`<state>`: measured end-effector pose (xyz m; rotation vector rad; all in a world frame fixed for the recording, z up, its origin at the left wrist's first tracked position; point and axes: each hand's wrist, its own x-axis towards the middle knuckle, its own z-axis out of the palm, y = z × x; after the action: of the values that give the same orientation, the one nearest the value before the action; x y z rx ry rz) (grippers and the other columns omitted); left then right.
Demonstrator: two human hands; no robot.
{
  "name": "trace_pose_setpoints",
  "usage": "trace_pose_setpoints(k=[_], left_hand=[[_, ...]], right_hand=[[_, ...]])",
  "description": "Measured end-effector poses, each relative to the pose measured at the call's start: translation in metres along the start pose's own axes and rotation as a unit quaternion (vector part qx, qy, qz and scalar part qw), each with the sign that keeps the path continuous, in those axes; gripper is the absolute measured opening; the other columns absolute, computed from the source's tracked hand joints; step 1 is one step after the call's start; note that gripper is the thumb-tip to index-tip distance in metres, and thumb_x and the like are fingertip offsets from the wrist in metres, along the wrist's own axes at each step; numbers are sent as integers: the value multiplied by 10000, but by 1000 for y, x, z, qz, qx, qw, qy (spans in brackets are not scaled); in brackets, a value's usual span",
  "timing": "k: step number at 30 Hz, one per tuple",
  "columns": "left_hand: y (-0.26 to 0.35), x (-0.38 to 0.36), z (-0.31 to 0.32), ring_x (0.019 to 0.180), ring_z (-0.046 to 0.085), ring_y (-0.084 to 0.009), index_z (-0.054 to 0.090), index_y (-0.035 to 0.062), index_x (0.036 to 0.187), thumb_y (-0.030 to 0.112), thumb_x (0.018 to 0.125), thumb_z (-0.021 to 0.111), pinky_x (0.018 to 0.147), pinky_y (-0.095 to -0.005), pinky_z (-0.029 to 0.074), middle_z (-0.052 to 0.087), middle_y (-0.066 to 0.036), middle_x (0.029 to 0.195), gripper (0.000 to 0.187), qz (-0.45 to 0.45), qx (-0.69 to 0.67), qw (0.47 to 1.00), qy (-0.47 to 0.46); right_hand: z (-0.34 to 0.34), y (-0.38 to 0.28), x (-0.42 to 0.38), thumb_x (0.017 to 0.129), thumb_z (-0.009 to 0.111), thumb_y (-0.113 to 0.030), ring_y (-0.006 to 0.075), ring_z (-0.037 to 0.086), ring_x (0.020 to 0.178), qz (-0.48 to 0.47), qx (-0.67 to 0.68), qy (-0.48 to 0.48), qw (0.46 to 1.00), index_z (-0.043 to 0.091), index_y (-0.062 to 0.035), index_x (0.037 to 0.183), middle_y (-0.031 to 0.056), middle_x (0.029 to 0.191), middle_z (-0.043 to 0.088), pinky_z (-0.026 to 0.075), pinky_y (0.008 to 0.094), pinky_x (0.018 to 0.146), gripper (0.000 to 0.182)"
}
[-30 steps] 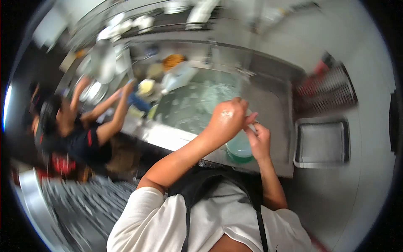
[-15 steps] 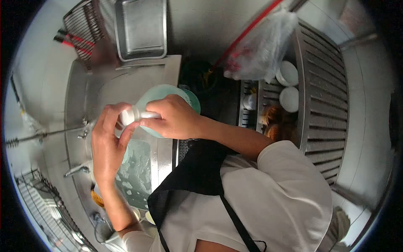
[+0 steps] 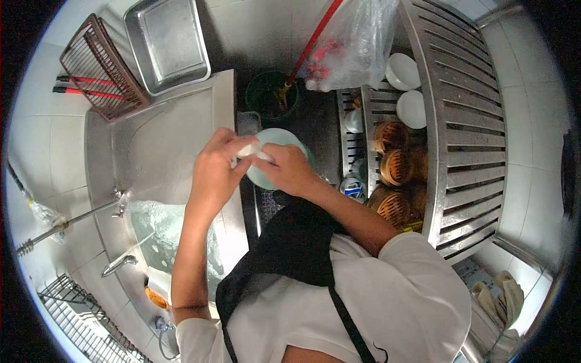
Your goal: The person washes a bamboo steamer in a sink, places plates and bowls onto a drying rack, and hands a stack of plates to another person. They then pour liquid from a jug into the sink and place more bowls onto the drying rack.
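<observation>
A small white piece (image 3: 248, 150) with a rounded end and a narrow handle-like part is held between both hands; its exact kind I cannot make out. My left hand (image 3: 216, 169) pinches its rounded end from the left, fingers closed. On the other side, my right hand (image 3: 290, 167) grips the narrow part with thumb and fingers. Beneath the hands is a pale green round basin (image 3: 279, 134), partly hidden by them. Left of my forearm lies a sink of foamy water (image 3: 154, 221), with a thin stream running into it from a tap (image 3: 121, 264).
A metal tray (image 3: 166, 45) and a brown wire rack (image 3: 100, 72) lean at the back left. A dark green bucket (image 3: 266, 91) stands behind the basin. To the right, a slatted steel shelf (image 3: 469, 139) overhangs white bowls (image 3: 403, 71) and bamboo steamers (image 3: 396, 167). A plastic bag (image 3: 357, 48) hangs nearby.
Both hands have shifted right in view with the white piece, away from the sink and over the basin. The view has turned slightly. A water stream from the tap now shows.
</observation>
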<state>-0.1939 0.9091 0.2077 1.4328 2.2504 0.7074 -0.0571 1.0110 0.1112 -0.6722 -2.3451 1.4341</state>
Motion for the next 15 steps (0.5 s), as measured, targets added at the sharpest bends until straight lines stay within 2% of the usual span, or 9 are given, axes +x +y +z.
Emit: trace_pose_setpoints(k=[1,4,5,8,11,14,15], left_hand=[[0,2,-2,977,680,-353,748,74,1052,-50,777,731,820,-408,551,656,-155,1186,302,2,-79,997,-20],[-20,9,5,1083,673,-310,743,95,1080,-57,803,729,878,-386,557,666,-124,1202,316,101,-6,994,-43],[-17,12,2,1144,655,-325,733,105,1100,-34,824,724,928,-403,544,662,-131,1231,309,98,0,993,-65],[-7,23,11,1046,688,-343,708,65,1110,31,856,730,870,-406,562,673,-159,1183,257,65,-71,995,-20],[-11,32,25,903,711,-364,692,30,1110,149,877,750,767,-413,573,691,-183,1101,268,-14,18,1000,3],[-8,45,41,802,703,-376,691,6,1005,227,874,745,688,-441,566,683,-211,973,263,-93,192,977,-3],[-6,51,43,802,703,-374,691,13,995,239,869,750,686,-443,564,684,-210,966,266,-118,204,972,-17]], right_hand=[[-3,0,-1,915,681,-363,456,644,705,-2,-2,4,1000,619,-13,765,236,703,635,474,550,629,385],[0,16,3,911,686,-357,452,647,699,10,-10,-1,1000,617,-10,760,237,698,634,477,549,627,385],[-1,17,5,908,688,-352,454,646,695,0,-18,1,1000,614,-6,757,235,690,634,483,549,632,385],[-5,23,13,906,687,-345,460,647,702,21,6,-4,1000,616,-8,762,235,695,639,491,554,645,374],[-9,29,21,905,685,-342,462,652,712,16,-10,-6,1000,617,-10,768,236,693,639,496,560,658,366],[-6,35,27,909,679,-343,464,653,716,1,-14,-9,1000,614,-14,782,240,710,645,495,565,661,358],[-5,40,28,911,676,-340,464,646,712,-1,-13,-9,1000,614,-23,795,237,724,647,489,570,656,343]])
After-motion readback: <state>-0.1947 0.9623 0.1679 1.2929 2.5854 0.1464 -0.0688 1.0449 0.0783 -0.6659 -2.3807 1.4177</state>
